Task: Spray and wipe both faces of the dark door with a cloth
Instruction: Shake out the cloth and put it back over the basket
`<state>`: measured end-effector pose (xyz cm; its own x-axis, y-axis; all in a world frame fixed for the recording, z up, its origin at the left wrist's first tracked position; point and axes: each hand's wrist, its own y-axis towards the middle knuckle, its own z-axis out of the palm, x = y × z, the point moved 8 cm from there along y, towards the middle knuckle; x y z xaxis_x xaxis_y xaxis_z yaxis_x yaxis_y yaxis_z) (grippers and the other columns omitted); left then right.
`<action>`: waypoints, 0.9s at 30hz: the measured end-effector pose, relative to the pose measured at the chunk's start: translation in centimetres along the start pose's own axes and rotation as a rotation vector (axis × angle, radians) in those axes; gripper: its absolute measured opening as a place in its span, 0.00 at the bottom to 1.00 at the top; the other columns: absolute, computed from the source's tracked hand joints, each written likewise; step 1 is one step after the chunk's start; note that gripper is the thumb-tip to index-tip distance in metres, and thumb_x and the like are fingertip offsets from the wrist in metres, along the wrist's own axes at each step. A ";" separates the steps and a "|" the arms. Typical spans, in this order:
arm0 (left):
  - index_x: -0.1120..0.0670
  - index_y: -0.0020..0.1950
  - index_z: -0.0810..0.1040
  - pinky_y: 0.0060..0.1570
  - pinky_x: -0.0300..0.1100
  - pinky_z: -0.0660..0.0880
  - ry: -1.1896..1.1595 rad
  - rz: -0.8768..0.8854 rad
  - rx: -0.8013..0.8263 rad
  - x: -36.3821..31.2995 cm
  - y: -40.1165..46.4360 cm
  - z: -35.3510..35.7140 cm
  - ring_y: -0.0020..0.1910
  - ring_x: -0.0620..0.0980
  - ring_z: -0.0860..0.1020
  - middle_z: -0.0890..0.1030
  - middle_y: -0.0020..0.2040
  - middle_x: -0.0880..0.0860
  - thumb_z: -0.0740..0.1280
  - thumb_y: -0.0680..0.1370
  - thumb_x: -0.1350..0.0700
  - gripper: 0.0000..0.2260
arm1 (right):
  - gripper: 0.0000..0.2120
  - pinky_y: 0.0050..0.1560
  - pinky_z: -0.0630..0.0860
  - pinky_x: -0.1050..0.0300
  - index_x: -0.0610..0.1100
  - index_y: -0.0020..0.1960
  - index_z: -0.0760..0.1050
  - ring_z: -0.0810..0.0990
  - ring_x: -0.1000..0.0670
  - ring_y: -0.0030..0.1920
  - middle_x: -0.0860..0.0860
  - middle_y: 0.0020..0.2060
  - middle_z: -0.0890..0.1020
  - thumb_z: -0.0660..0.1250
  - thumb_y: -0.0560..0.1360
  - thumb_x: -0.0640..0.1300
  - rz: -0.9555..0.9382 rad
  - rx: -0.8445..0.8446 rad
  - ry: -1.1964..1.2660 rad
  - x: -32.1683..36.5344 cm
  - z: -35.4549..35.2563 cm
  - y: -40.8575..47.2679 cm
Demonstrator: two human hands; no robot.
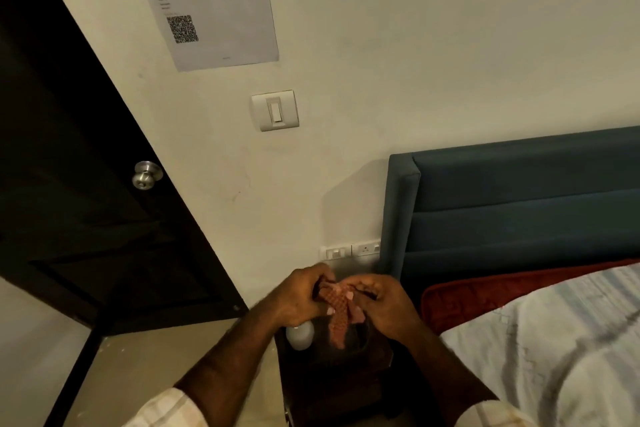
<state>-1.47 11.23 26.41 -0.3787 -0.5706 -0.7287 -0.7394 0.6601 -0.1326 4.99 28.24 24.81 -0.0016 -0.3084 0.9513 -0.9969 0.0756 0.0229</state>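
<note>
Fingers (363, 288) of both hands curl around a pink-and-red checked cloth (337, 308), bunched between them. Left hand (298, 298) grips the cloth's upper left part, knuckles up, thumb side toward the wall. Right hand (384, 305) pinches the other side, fingertips folded in toward the left hand. A loose strip of cloth hangs down between the two palms. Both forearms rise from the bottom edge of the frame and converge at the cloth; pale checked sleeves (162, 409) are rolled back near the elbows.

Directly under the hands stands a dark bedside table (346, 374). On its top, at the left, just below the left wrist, sits a white spray bottle (300, 336), only its rounded upper part visible. A dark shape lies on the table beneath the hanging cloth; cannot tell what it is.

Left of the table, the dark door (79, 184) stands open against the wall, with a round metal knob (147, 175) on its face. Right of the table: a teal padded headboard (519, 211), a red pillow (467, 302), and pale bedding (554, 340). On the wall above the table: a socket strip (349, 250), higher up a light switch (275, 110), then a printed notice (207, 3) bearing a QR code.
</note>
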 end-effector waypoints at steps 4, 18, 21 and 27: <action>0.52 0.47 0.84 0.44 0.51 0.84 0.021 -0.078 -0.065 0.9 0.1 0.5 0.38 0.40 0.82 0.85 0.41 0.46 0.74 0.74 0.61 0.05 | 0.08 0.51 0.86 0.52 0.48 0.50 0.88 0.88 0.55 0.46 0.56 0.43 0.89 0.72 0.81 0.38 0.012 0.016 -0.154 -0.8 0.1 0.1; 0.52 0.48 0.85 0.48 0.47 0.82 -0.195 -0.030 -0.101 0.3 -0.3 0.4 0.43 0.44 0.84 0.86 0.43 0.46 0.74 0.79 0.55 0.02 | 0.10 0.51 0.81 0.66 0.51 0.52 0.87 0.86 0.57 0.50 0.55 0.47 0.87 0.73 0.80 0.36 0.089 -0.080 -0.130 -1.3 -1.9 0.3; 0.60 0.48 0.86 0.44 0.40 0.79 -0.472 -0.103 -0.049 0.4 -0.9 0.2 0.39 0.44 0.83 0.86 0.39 0.49 0.72 0.82 0.61 0.05 | 0.08 0.52 0.83 0.58 0.47 0.53 0.87 0.85 0.54 0.48 0.53 0.47 0.85 0.73 0.80 0.37 0.153 -0.168 -0.112 -1.5 -2.9 0.7; 0.64 0.52 0.86 0.50 0.53 0.86 -1.073 -0.350 -0.059 -0.3 -1.5 0.5 0.44 0.58 0.88 0.87 0.48 0.65 0.67 0.83 0.64 0.08 | 0.13 0.44 0.85 0.48 0.40 0.64 0.77 0.86 0.42 0.44 0.38 0.49 0.88 0.73 0.81 0.41 0.249 -0.197 0.511 0.1 -0.5 0.1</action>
<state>-0.03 10.66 26.49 0.5072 0.0138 -0.8617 -0.7468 0.5062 -0.4314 4.94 28.69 25.06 -0.1462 0.2325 0.9616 -0.9380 0.2763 -0.2094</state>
